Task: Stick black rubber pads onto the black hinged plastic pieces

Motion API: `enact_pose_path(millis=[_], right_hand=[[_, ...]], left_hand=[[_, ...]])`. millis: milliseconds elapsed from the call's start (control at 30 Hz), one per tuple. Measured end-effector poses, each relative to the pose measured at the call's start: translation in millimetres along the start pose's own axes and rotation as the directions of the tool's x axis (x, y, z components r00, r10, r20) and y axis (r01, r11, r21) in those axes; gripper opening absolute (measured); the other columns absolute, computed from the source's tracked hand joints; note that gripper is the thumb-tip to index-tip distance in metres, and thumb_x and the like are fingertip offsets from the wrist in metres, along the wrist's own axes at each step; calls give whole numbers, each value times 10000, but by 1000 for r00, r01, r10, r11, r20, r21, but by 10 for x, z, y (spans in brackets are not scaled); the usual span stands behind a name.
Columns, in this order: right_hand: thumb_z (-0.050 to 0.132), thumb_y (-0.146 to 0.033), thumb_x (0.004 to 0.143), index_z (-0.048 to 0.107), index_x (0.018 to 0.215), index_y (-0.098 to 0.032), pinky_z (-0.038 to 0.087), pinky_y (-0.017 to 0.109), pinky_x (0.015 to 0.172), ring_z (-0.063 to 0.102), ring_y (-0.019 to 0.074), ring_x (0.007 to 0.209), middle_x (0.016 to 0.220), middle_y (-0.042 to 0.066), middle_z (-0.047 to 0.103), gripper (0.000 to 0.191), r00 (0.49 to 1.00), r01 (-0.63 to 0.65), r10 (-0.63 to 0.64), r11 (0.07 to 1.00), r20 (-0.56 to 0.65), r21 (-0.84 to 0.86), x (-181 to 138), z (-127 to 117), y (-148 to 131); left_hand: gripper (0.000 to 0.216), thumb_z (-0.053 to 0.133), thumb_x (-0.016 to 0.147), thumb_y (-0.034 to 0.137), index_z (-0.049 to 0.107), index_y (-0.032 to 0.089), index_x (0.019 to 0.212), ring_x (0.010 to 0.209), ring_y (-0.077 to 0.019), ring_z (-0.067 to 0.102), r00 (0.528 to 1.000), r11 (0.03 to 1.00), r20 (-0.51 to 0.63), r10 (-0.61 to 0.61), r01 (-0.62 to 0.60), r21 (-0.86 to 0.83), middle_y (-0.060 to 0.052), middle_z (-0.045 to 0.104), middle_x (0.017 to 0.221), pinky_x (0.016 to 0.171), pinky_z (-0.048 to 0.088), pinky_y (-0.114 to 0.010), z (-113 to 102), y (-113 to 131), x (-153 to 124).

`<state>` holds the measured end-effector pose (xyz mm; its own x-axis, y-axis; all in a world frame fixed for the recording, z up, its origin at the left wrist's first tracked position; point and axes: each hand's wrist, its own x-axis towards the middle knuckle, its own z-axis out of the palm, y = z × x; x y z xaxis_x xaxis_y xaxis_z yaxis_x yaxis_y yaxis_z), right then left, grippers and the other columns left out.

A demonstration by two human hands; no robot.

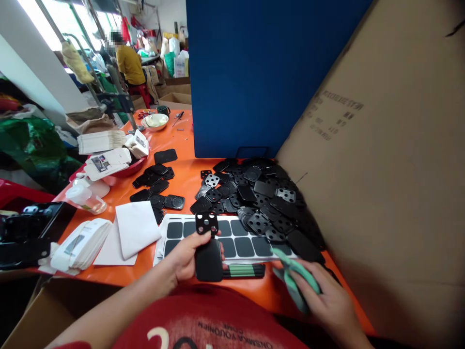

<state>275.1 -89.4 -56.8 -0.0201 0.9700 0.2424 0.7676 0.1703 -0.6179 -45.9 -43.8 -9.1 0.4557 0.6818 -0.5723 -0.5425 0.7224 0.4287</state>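
My left hand [186, 259] is closed on a black plastic piece [208, 247] with a perforated square top and a smooth rounded lower plate, held upright over the table's near edge. My right hand [329, 300] is closed on a green-handled tool [292, 278], low at the right. Between the hands lies a white sheet of dark square pads [236, 240], with a bundle of black and green strips [244, 271] at its near edge. A large heap of black plates [265, 198] sits just beyond the sheet.
The orange table [181, 182] also carries a smaller group of black plates [158, 186], white paper [136, 228], stacked white packets [82, 245], a red tray of cards [112, 162] and a bowl [155, 121]. A blue panel [254, 72] and cardboard [381, 169] wall the right. A person in yellow [130, 65] sits far back.
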Motion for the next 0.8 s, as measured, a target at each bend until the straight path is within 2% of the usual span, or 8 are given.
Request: enact_pose_path(millis=[67,167,267,400,567,667,733,800], right_hand=[[564,-371,910,609,1041,-260,522,321,698,637,212,780,904,43,655,178,992,-6,22,992,-124,128,188,-24,-369],[553,-262,896,595,932,-252,493,338,678,590,210,763,872,58,600,56,964,241,-204,943,-173,229,434,59,-951],[551,-204,837,570,845,-234,465,395,718,550,242,806,813,67,572,37,885,465,-456,877,-97,119,581,359,-1324],[479,-230,803,535,851,-214,428,434,718,498,255,782,856,93,563,76,788,598,-594,801,-164,-25,695,730,-1325],[438,-163,819,509,943,-202,387,358,625,501,233,726,811,72,551,148,856,497,-498,867,-138,-42,649,762,-1161],[444,-191,806,512,941,-209,393,355,621,509,226,704,814,66,561,153,808,589,-586,805,-59,76,605,761,-1217],[451,-191,807,501,932,-214,402,353,623,511,218,682,785,54,554,137,798,602,-593,793,-108,95,652,776,-1240],[447,-156,820,486,948,-213,418,344,623,518,210,669,761,44,543,146,828,547,-525,833,-197,77,720,785,-1224]], left_hand=[[301,582,870,368,580,163,1090,817,-225,684,1000,999,-5,28,-28,-29,-91,703,867,870,507,-469,109,74,102],[458,507,876,522,609,146,1117,998,-286,659,994,998,91,62,-63,5,-138,702,1020,919,484,-475,290,75,248],[676,436,834,699,632,120,1123,1015,-313,648,990,992,116,75,-85,88,-154,704,994,896,492,-465,439,-24,322],[785,380,792,794,642,124,1107,1006,-307,638,988,985,115,105,-119,121,-139,699,963,870,498,-443,489,-109,272],[761,458,766,771,602,151,1183,1083,-302,603,965,980,177,192,-197,8,-143,669,1095,962,442,-454,399,-137,229],[772,504,745,771,601,140,1180,1117,-315,589,973,992,200,111,-96,-84,-157,659,1125,986,422,-459,378,-207,306],[822,480,729,809,609,124,1164,1131,-331,583,969,994,246,25,3,-113,-168,661,1117,988,419,-472,380,-248,341],[863,465,713,835,608,117,1169,1148,-345,573,959,992,284,21,16,-127,-176,662,1118,998,408,-486,375,-258,342]])
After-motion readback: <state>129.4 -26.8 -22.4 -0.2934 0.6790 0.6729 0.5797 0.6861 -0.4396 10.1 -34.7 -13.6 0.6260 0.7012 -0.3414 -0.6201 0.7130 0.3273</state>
